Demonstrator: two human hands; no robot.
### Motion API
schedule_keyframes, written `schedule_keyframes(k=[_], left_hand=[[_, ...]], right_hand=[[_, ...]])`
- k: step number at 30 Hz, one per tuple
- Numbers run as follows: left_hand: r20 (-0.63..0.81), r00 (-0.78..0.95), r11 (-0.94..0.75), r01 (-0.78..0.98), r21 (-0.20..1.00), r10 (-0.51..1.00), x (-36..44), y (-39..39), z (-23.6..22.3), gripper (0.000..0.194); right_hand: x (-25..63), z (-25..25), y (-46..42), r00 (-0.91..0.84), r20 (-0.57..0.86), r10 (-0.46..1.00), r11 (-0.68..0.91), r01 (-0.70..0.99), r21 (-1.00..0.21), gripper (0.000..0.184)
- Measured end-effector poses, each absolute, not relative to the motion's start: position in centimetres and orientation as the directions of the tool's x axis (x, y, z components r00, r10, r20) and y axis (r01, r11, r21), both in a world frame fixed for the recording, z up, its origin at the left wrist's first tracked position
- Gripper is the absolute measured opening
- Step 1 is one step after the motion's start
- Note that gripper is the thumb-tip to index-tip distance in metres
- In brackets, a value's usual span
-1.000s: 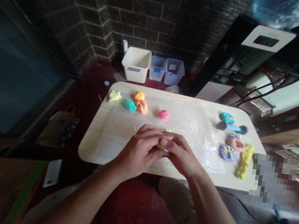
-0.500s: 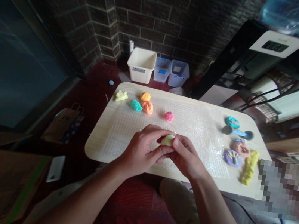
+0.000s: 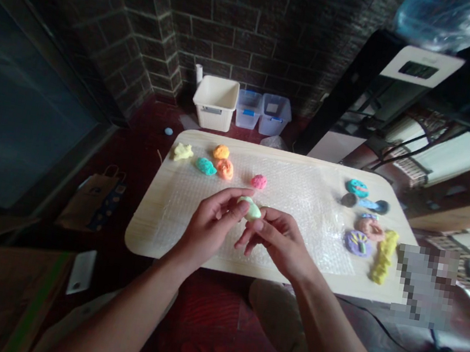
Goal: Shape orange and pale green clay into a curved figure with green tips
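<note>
A pale green lump of modelling clay (image 3: 250, 208), smooth and oval, is held above the bubble wrap (image 3: 301, 210). My left hand (image 3: 217, 215) pinches its left end between thumb and fingers. Thumb and index finger of my right hand (image 3: 279, 236) are closed at its lower right end, while the other fingers hang loosely curled below. Just beyond lies a pink clay ball (image 3: 259, 181). Farther left are an orange-red clay piece (image 3: 225, 168), a yellow-orange one (image 3: 221, 152), a teal one (image 3: 206, 166) and a pale yellow one (image 3: 183, 152).
On the table's (image 3: 144, 227) right side lie a teal disc (image 3: 357, 188), a dumbbell-like piece (image 3: 365, 204), a brownish-pink piece (image 3: 371, 227), a purple disc (image 3: 358, 243) and a yellow twisted strip (image 3: 384, 257). Behind the table stand a white bin (image 3: 215, 101) and two clear boxes.
My hands have drawn slightly apart and shifted left in view, leaving more of the green clay showing. Its shape now looks longer and tilted. The whole view has shifted slightly.
</note>
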State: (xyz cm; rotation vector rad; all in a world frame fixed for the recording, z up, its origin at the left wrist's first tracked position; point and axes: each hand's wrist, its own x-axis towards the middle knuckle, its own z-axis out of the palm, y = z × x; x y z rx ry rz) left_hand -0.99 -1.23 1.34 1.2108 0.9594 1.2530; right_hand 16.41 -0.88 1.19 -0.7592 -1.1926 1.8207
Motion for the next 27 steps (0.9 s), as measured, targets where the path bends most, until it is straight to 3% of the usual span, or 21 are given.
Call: schedule_keyframes(k=[9,16,20,27], left_hand=[[0.296,0.244,-0.31,0.019,0.951,0.923,-1.8,-1.2,0.9,0.027],[0.513,0.312,-0.594,0.288,0.751,0.8,-1.7,-1.4,1.4,0.027],[0.543,0.34,-0.638,0.333,0.694,0.768,-1.3,-1.8,1.5,0.028],[0.511,0.351,-0.615,0.338,0.712,0.785,-0.9,-2.1,1.2,0.026]], right_hand=[[16.8,1.4,-0.7,-0.399,-0.027,0.917,-0.148,-0.275,-0.95,0.037],[17.4,1.4,-0.5,-0.443,-0.096,0.892,-0.196,-0.186,-0.963,0.042],[17.6,1.2,-0.5,-0.478,-0.122,0.87,-0.243,-0.199,-0.949,0.04],[17.2,0.9,-0.6,-0.496,-0.112,0.861,-0.278,-0.275,-0.921,0.045]])
